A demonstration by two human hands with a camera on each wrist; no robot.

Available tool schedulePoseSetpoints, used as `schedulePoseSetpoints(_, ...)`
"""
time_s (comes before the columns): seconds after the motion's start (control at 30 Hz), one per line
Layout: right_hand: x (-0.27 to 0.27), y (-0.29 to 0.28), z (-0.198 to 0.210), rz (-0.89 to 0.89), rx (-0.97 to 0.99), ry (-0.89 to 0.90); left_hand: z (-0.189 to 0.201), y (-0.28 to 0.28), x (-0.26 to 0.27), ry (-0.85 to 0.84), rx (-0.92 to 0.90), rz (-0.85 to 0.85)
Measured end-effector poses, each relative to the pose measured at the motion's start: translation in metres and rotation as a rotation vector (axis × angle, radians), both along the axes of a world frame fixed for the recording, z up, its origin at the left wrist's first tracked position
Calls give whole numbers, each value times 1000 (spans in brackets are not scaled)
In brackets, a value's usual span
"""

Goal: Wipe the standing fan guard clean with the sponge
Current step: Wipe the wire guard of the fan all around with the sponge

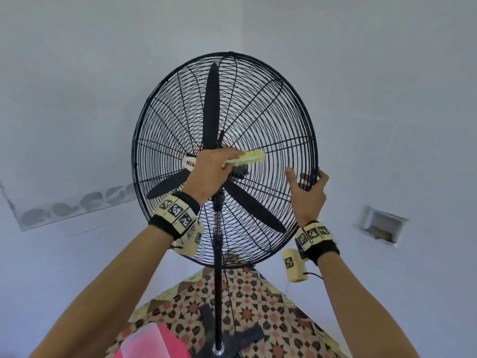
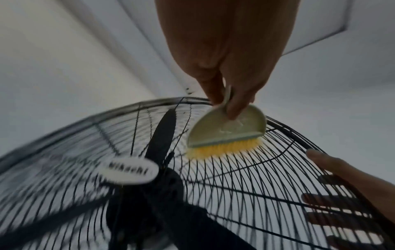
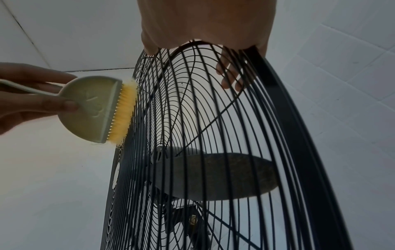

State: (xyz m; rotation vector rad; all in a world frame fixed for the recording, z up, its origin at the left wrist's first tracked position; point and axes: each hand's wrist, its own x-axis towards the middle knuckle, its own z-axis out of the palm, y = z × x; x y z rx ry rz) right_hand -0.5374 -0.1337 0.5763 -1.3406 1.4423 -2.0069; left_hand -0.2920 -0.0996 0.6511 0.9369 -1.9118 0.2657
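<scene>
A black wire fan guard (image 1: 271, 104) on a tall stand faces me, three dark blades behind it. My left hand (image 1: 209, 171) pinches the thin handle of a pale green brush (image 1: 247, 157) with yellow bristles; no sponge shows. The bristles (image 2: 224, 148) press on the front wires just right of the white hub badge (image 2: 128, 169). My right hand (image 1: 308, 192) grips the guard's right rim, thumb on the front wires, fingers (image 3: 230, 74) curled behind the rim. In the right wrist view the brush (image 3: 94, 108) meets the guard (image 3: 213, 118) edge-on.
The fan's black pole (image 1: 218, 267) runs down to a base (image 1: 232, 342) on patterned floor tiles (image 1: 258, 306). A pink item under a translucent lid (image 1: 154, 339) lies at the lower left. Pale walls surround the fan, with a recess (image 1: 379, 226) at right.
</scene>
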Motion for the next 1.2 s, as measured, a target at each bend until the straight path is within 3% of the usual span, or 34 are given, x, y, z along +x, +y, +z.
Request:
schedulePoseSetpoints(0.1,0,-1,-2,2,7,0,-13,-3,7,172,79,-98)
schedulePoseSetpoints(0.23,2,-2,-1,-7,-5,7,-7,-7,18,98,156,-100)
schedulePoseSetpoints(0.37,5,0,-1,-12,-5,5,4,-15,27,117,102,-59)
schedulePoseSetpoints(0.57,0,-2,-3,-21,6,-7,-26,-9,34,-181,177,-149)
schedulePoseSetpoints(0.73,6,-3,-2,-32,-8,11,-11,-15,39,22,69,-79)
schedulePoseSetpoints(0.8,6,-3,-3,-31,-3,11,-17,-18,34,-13,46,-78)
schedulePoseSetpoints(0.97,1,-3,-3,-46,13,-9,-21,-7,34,-118,195,-140)
schedulePoseSetpoints(1.1,3,-2,-4,-21,6,9,3,-9,23,-23,65,-111)
schedulePoseSetpoints(1.2,0,-3,-4,-26,11,14,-12,-7,22,-59,132,-134)
